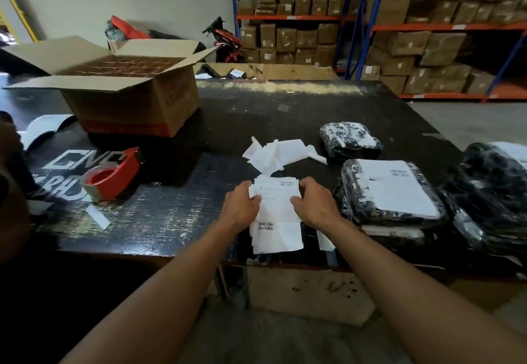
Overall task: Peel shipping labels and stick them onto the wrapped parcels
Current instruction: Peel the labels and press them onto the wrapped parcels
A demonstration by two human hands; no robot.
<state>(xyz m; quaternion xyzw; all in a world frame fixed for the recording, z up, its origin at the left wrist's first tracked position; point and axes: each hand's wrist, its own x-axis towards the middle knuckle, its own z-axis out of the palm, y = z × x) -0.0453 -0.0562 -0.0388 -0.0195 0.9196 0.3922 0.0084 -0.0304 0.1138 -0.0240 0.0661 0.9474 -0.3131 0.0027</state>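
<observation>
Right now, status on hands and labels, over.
Left hand and right hand both grip the label stack. Labelled parcel sits just right. Backing scraps lie beyond, nothing blocking.

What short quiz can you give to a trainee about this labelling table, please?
1. True or false: the red tape dispenser lies left of the label stack.
2. What do the left hand and the right hand hold? A the label stack; B scissors; C a knife.
3. Does the wrapped parcel beside the right hand already carry a label?
Key: 1 true; 2 A; 3 yes.
</observation>
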